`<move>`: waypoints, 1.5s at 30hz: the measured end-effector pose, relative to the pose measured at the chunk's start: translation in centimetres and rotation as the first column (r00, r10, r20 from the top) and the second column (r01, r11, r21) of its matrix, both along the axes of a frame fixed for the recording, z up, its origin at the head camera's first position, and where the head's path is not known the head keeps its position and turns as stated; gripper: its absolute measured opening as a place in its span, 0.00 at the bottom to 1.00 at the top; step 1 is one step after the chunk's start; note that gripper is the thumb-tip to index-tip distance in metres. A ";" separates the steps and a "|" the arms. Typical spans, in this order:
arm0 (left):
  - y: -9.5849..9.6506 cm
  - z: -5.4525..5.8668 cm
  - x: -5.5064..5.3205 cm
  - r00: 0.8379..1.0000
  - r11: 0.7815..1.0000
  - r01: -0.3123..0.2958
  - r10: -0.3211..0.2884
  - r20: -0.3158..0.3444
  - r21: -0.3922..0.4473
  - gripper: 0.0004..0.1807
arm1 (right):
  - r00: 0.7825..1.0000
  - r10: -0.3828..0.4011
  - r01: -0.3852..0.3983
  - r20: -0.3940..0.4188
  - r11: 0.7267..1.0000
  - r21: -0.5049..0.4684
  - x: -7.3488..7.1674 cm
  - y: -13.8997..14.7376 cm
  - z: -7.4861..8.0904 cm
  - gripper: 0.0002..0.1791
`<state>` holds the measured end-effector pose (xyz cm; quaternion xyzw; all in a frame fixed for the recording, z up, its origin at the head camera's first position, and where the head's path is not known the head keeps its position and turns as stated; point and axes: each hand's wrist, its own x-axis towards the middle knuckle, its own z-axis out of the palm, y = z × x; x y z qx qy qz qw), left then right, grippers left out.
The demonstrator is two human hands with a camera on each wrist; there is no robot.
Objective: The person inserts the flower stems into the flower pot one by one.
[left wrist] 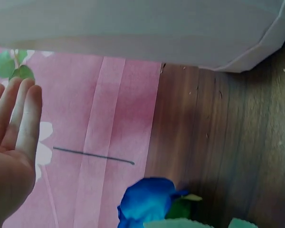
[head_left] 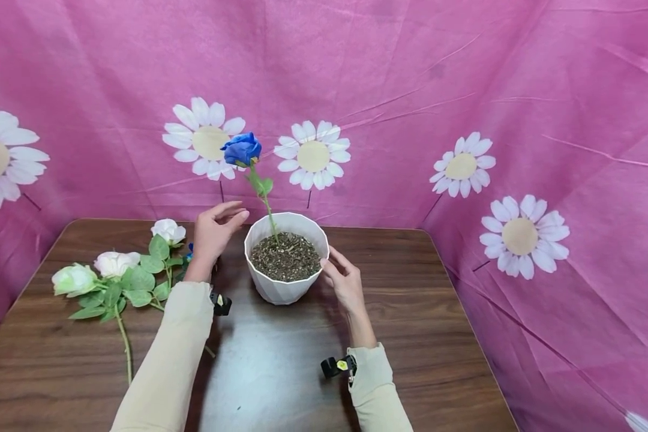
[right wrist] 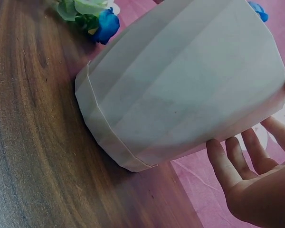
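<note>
Roses [head_left: 116, 264] with three pale blooms lie to your left on the counter [head_left: 410, 312]; your left sleeve [head_left: 167, 354] covers parts of their stems. A second blue rose [head_left: 189, 252] lies beside them, mostly hidden by your left hand [head_left: 209, 239]; the left wrist view shows more of its bloom, cut off below. Your left hand holds nothing: its fingers are loosely extended near the pot, touching neither rim nor stem, and partly out of frame in that wrist view. The planted blue rose [head_left: 241, 149] leans left, its stem end buried in soil [head_left: 291, 258] at an unseen depth. The white pot [head_left: 281, 291] stands upright on the counter. Your right hand [head_left: 348, 285] holds its right side, fingertips against the outer wall, thumb at the rim, cropped in the right wrist view.
</note>
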<state>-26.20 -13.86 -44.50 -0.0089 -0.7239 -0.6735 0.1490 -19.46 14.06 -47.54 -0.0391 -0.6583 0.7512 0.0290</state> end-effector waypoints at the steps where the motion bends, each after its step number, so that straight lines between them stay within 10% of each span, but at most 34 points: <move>1: -0.2 0.0 0.1 1.000 1.000 0.015 -0.015 0.009 0.010 0.21 | 1.000 0.000 0.000 -0.001 1.000 0.002 0.0 0.0 0.0 0.24; 16: -4.1 0.5 2.9 0.983 0.991 0.114 -0.122 0.134 0.069 0.17 | 1.000 0.013 -0.013 -0.005 1.000 -0.005 -0.1 0.1 0.0 0.25; 29: -7.2 -4.4 5.6 0.981 0.956 -0.027 -0.031 0.193 0.292 0.09 | 1.000 0.011 -0.011 0.001 1.000 0.002 -0.2 0.0 0.0 0.24; 45: -10.7 -5.2 9.4 0.947 0.894 -0.169 0.031 0.320 0.414 0.21 | 1.000 0.009 -0.009 0.002 1.000 -0.003 -0.1 0.0 -0.1 0.24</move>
